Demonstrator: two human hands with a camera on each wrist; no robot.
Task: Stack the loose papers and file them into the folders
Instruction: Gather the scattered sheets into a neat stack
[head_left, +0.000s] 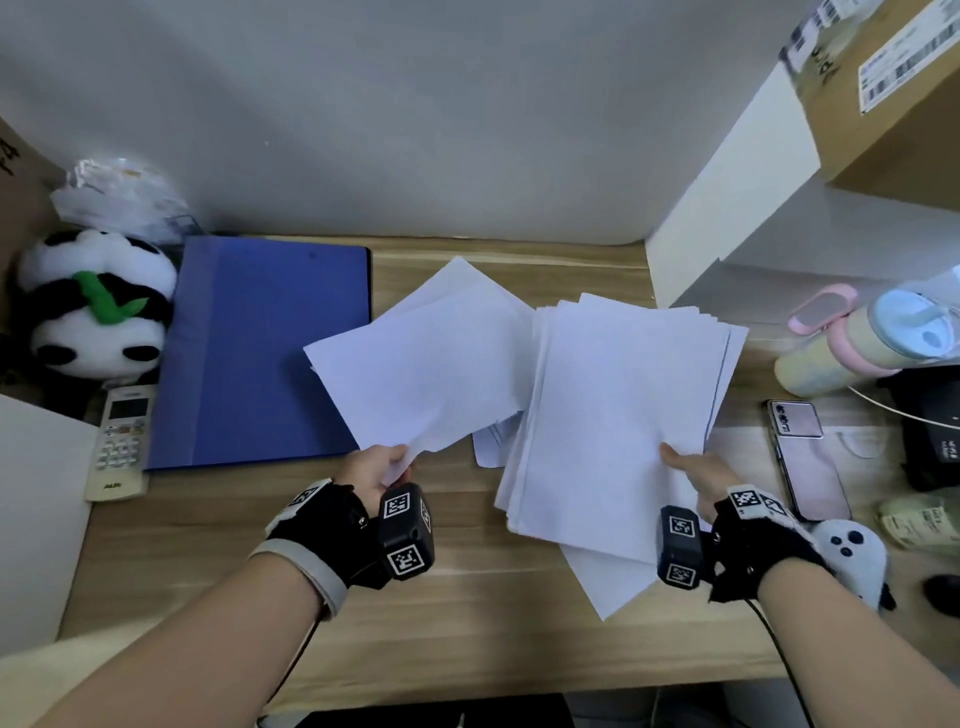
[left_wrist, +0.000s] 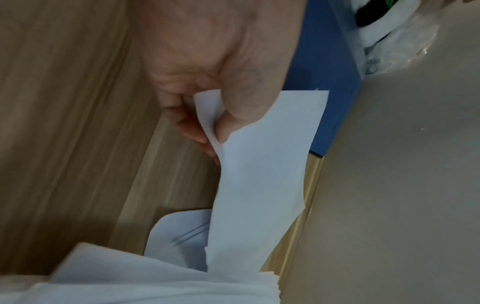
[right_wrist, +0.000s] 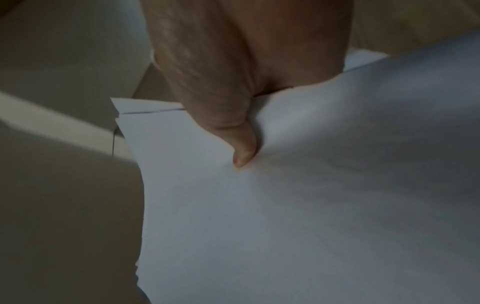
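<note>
Left hand (head_left: 382, 470) pinching few white sheets (head_left: 423, 358) right of blue folder (head_left: 260, 348), right hand (head_left: 701, 475) grasping thick paper stack (head_left: 618, 410) further right of folder, thumb on top

One blue folder (head_left: 265, 348), two sheaves of paper (head_left: 426, 358), two phones (head_left: 808, 457).

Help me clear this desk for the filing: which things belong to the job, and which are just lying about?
Job: blue folder; sheets in left hand; paper stack in right hand.
Lying about: panda plush; remote control; phone; tumbler; cardboard box.
</note>
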